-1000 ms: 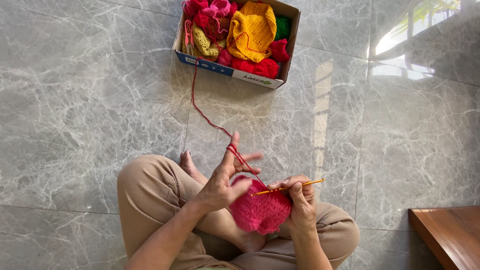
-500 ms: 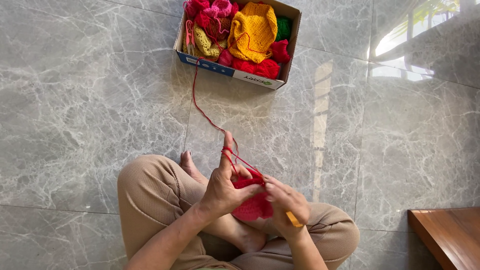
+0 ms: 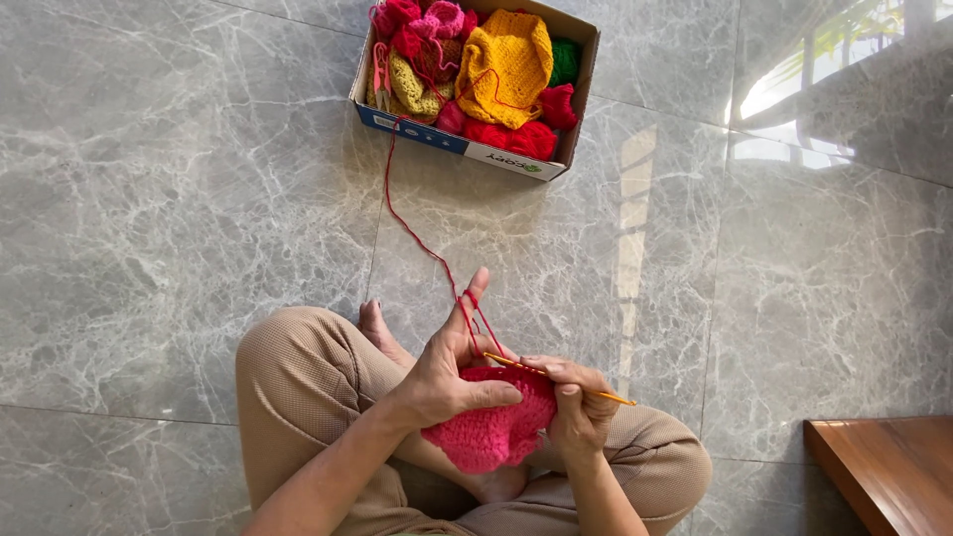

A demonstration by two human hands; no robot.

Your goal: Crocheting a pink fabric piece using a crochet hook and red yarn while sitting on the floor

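Observation:
I sit cross-legged on a grey marble floor. My left hand [image 3: 449,369] grips the pink crocheted piece [image 3: 493,429] over my lap, its index finger raised with the red yarn strand [image 3: 422,241] looped over it. My right hand [image 3: 576,407] holds a yellow crochet hook [image 3: 581,387], whose tip enters the top edge of the pink piece. The yarn runs up across the floor to a cardboard box [image 3: 462,151].
The box at the top holds yellow, red, pink and green crocheted pieces and yarn. A brown wooden furniture corner [image 3: 884,471] sits at the lower right. Bright window light reflects on the floor at the upper right.
My right hand has turned back up and the hook lies across the top of the pink piece again. The left index finger stays raised with the yarn.

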